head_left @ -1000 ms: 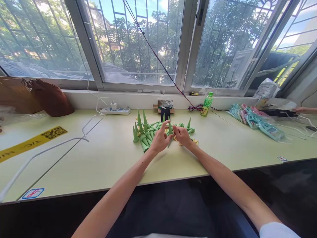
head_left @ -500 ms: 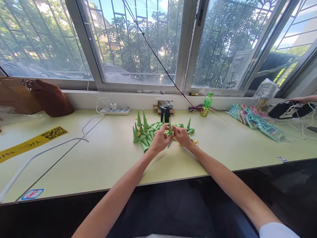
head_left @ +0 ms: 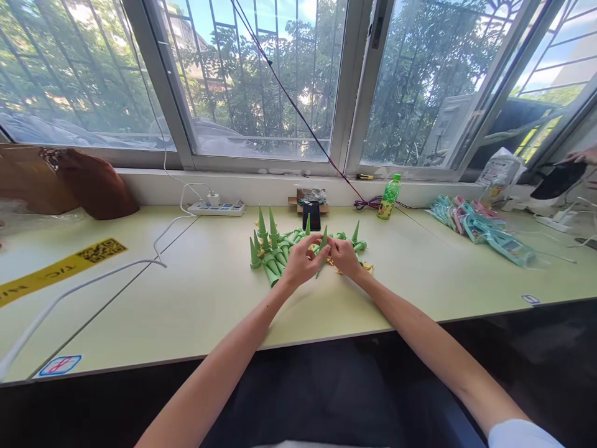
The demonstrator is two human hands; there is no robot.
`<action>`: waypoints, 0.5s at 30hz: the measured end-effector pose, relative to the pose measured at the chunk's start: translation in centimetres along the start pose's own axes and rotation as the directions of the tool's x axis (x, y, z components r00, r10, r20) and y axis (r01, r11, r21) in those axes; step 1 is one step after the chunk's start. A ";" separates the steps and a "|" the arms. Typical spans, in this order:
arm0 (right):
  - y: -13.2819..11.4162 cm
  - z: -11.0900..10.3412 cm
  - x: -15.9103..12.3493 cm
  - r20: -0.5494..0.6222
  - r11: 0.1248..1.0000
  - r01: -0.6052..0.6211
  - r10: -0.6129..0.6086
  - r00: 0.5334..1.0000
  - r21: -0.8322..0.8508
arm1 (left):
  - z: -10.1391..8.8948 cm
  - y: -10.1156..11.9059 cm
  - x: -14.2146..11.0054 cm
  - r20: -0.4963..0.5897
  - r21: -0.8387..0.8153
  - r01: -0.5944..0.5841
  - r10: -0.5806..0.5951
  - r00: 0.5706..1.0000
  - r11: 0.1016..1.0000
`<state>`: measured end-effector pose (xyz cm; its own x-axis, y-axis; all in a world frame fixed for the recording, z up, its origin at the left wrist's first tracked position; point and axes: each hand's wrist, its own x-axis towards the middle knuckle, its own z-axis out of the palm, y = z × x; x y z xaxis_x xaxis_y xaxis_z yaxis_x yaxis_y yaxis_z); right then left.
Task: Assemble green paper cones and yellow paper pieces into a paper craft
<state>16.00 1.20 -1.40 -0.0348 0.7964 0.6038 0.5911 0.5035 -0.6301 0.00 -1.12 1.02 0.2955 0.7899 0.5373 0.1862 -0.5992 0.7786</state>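
Observation:
Over the middle of the table, my left hand (head_left: 304, 260) has thumb and fingers closed on a green pointed cone (head_left: 324, 236), its tip up. My right hand (head_left: 344, 256) meets it from the right, fingertips pinched together at the cone's side. Whether a small piece sits in that pinch is too small to tell. Several green cones (head_left: 273, 267) lie in a heap left of and behind my hands, some standing upright at the left. Small yellow pieces (head_left: 367, 267) lie beside and under my right hand.
Behind the heap, a black phone (head_left: 311, 215) leans near a small cardboard box (head_left: 293, 201). A green bottle (head_left: 388, 198) stands by the sill. Left are a power strip (head_left: 224, 210) and white cable (head_left: 112, 269); right, bagged pastel items (head_left: 494, 233) and another person's hand (head_left: 585, 155) with a black object.
The cone between my hands has shifted slightly right and tilted, and my left fingers have moved with it. At far right, the other person's hand has raised the black object.

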 end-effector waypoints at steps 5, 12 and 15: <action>0.3 0.1 0.0 0.000 1.000 -0.010 0.010 1.000 -0.009 | 0.0 0.1 0.1 0.021 -0.126 0.057 -0.055 0.998 0.990; 0.3 0.1 0.0 -0.017 1.000 -0.008 0.007 1.000 -0.027 | 0.2 -0.3 0.3 0.006 -0.211 0.065 -0.065 0.998 0.975; 0.3 0.1 0.0 -0.029 0.999 -0.011 0.010 1.000 -0.034 | 0.2 -0.2 0.3 0.018 -0.148 0.042 -0.039 0.999 0.988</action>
<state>16.08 1.36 -1.60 -0.0050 0.7915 0.6112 0.6184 0.4827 -0.6201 0.24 -0.77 0.92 0.3051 0.8104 0.5001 0.0574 -0.5398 0.8398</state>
